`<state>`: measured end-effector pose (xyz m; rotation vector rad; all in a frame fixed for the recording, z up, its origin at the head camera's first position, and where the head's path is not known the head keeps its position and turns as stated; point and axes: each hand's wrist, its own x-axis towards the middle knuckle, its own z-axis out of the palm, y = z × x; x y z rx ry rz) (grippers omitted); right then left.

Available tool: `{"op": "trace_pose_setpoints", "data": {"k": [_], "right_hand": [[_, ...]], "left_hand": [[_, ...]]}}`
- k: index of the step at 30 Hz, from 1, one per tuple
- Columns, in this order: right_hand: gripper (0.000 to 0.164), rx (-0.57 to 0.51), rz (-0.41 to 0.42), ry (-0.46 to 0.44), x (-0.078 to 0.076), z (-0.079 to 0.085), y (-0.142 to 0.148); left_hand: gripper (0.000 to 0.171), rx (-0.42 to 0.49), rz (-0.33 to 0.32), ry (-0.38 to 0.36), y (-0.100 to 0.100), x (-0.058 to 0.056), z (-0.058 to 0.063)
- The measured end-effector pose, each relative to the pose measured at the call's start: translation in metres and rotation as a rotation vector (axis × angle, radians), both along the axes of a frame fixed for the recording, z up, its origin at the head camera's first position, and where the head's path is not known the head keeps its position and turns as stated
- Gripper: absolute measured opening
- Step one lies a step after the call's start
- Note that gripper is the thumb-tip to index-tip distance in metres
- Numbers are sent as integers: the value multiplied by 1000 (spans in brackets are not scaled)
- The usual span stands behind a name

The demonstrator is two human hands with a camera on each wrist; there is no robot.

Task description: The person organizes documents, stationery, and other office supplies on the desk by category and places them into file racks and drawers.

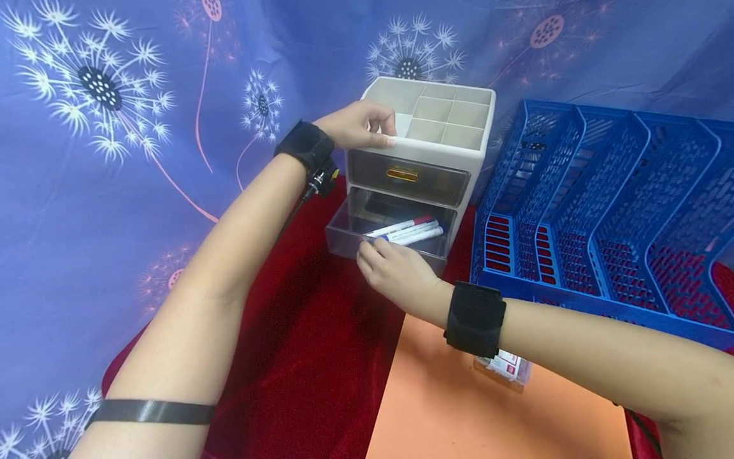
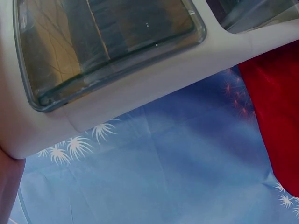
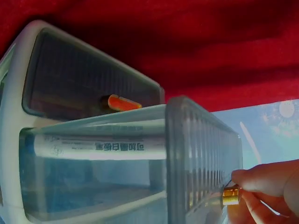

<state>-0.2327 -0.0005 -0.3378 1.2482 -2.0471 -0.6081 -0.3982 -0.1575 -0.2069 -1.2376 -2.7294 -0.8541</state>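
1. Left forearm (image 1: 201, 290), nearest the lens, runs up from bottom left to the left fingers; dark band (image 1: 151, 411) round it, well behind the fingers.
2. Blue backdrop (image 1: 189, 57), dandelion print, left of and beyond left fingers.
3. Red cloth (image 1: 287, 376), below left fingers.
4. Left hand (image 1: 358, 126): fingers curled over the top rim of the white organizer (image 1: 441, 151), thumb on its front edge. Gripping the rim.
5. Lower drawer (image 1: 344, 239), clear, pulled out, below left fingers; right fingers at its front.
6. Markers (image 1: 413, 233), white, one with a red cap, lying in that drawer just beyond right fingertips.
7. Right hand (image 1: 395, 274): right wrist view shows thumb and fingers pinching the drawer's gold handle (image 3: 231, 196).
8. Upper drawer (image 1: 424, 185), dark clear front, pushed in, just under left fingers, above right ones; has its own orange-gold handle (image 1: 402, 174).
9. Orange mat (image 1: 436, 408), nearer the camera than right fingers.
10. Small plastic box (image 1: 516, 373) on the mat, right of right fingers, partly hidden by the forearm.
11. Blue rack (image 1: 608, 299), slotted dividers, well right of both hands' fingers.
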Motion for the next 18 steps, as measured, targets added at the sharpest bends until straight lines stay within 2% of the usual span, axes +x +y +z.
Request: {"op": "trace_pose_setpoints", "data": {"k": [8, 18], "right_hand": [[33, -22, -41, 8, -20, 0, 6], [29, -89, -31, -7, -45, -2, 13]], "left_hand": [[9, 0, 1, -6, -1, 1, -1], [10, 5, -15, 13, 0, 1, 1]]}}
